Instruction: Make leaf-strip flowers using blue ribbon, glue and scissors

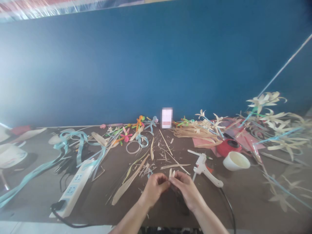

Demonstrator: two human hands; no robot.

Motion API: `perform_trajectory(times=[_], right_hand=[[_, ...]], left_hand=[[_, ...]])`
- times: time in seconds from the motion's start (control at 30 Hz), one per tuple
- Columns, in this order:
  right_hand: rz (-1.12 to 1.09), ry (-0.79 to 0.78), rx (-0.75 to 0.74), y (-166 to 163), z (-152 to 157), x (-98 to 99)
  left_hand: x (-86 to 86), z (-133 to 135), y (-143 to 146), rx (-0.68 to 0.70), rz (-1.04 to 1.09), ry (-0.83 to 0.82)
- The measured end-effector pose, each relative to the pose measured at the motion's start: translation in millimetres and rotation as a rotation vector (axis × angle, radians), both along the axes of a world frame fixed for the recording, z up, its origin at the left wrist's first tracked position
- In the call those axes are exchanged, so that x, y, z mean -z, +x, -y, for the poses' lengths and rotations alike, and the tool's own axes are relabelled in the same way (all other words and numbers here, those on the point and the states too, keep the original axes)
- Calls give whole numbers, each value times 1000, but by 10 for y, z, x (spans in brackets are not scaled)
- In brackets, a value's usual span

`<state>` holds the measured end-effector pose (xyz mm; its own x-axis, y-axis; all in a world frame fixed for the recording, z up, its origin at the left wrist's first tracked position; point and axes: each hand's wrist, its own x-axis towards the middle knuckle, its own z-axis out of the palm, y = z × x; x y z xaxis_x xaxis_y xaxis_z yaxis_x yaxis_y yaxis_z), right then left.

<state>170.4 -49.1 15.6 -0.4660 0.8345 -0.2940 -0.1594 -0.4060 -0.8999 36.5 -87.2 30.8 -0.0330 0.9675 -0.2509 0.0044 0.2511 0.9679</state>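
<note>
Pale petal-like husk pieces [172, 172] stand up between my fingertips, low in the middle of the view. My left hand [157, 187] is closed, its thumb and fingers pinching at the base of the pieces. From the other side my right hand [185, 186] also pinches them, its thumb pointing at the left thumb. The fingers hide the lower part of the pieces. Just beyond the hands lie a thin dry husk strip [176, 166] and small scraps. A white glue gun [204, 169] rests to the right of my right hand, its black cable running toward me.
Left of my hands lie long husk strips [129, 185], a white power strip [75, 191] with a plug, and light blue ribbon [34, 172]. Rightward are a white cup [240, 161], a red round object [227, 147] and husk flowers [280, 143]. A blue wall [156, 58] stands behind.
</note>
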Motion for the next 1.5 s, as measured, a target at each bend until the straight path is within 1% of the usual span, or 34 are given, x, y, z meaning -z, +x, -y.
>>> perform_trajectory(times=[0.17, 0.27, 0.33, 0.4, 0.47, 0.53, 0.6, 0.63, 0.77, 0.83, 1.0, 1.1, 1.17, 1.27, 1.4, 1.5], right_hand=[[7, 49, 1, -7, -1, -30], [-12, 45, -3, -17, -7, -40], [-74, -33, -13, -26, -15, -35], [-164, -162, -11, -35, -27, -26], [-237, -276, -4, -41, -42, -20], [-264, -320, 2, -40, -60, -24], [-256, -294, 6, -31, -83, -42], [-244, -267, 13, -22, -96, -56], [-164, -149, 62, 28, -135, -118], [-128, -98, 71, 46, -130, -136], [-56, -1, 8, 23, -67, -124], [-32, 18, 13, -8, -48, -108], [-25, 14, 18, -22, -48, -105], [-33, 3, 34, -30, -48, -106], [-92, -32, 49, -32, -39, -87], [-148, -82, 104, -17, -54, -66]], left_hand=[[-9, 18, 4, 8, 9, 0], [-83, 30, 13, 36, -69, 71], [-147, 32, 25, 53, -133, 131], [-192, 31, 35, 55, -179, 169], [-199, 30, 40, 35, -221, 188], [-165, 30, 37, 7, -248, 188], [-101, 27, 32, -20, -222, 155], [-66, 24, 30, -37, -176, 122], [35, 8, 32, -111, 121, -28], [43, -2, 36, -125, 200, -65], [5, -21, 51, -94, 159, -60], [-4, -23, 58, -81, 134, -49], [-2, -20, 60, -90, 146, -63], [8, -9, 59, -114, 218, -94], [26, 5, 54, -119, 299, -122], [28, 5, 48, -106, 302, -122]])
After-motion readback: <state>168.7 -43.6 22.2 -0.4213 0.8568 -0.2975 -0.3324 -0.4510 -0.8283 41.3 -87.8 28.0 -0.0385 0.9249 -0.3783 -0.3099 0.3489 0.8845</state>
